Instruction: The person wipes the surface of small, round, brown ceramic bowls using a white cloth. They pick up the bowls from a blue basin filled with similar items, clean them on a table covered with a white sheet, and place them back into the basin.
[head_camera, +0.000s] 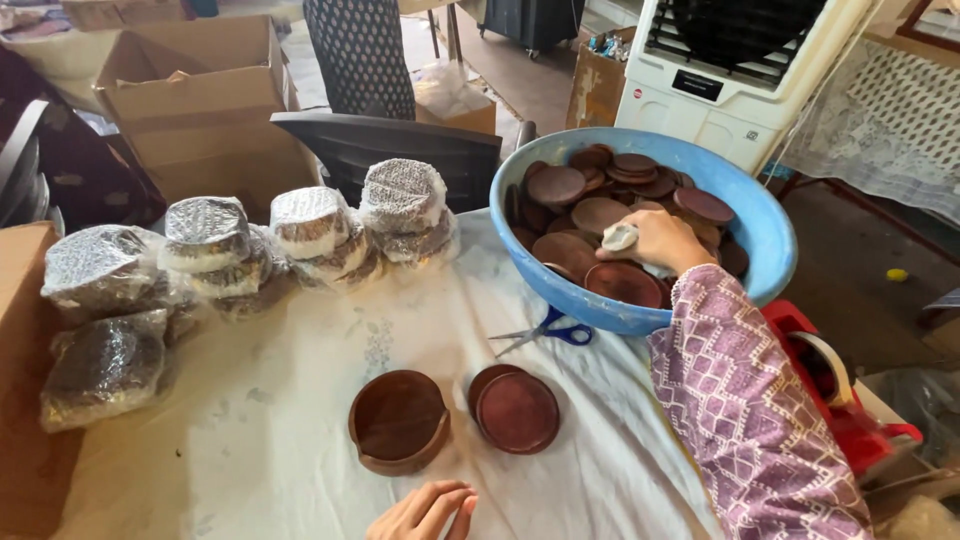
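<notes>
My right hand (655, 243) reaches into a big blue basin (760, 240) heaped with round dark brown wooden discs (600, 215). Its fingers close around a small white cloth or wad, resting on the discs. My left hand (425, 513) lies on the white tablecloth at the near edge, fingers loosely curled and empty. Just beyond it sits a round brown wooden holder (398, 420). To the right of that holder lies a short stack of brown discs (515, 409).
Several wrapped bundles of discs (310, 235) line the table's far left. Blue-handled scissors (545, 331) lie under the basin's edge. A red tape dispenser (830, 385) stands at right. Behind are a dark chair (390, 150), cardboard boxes (200, 90) and a white air cooler (730, 70).
</notes>
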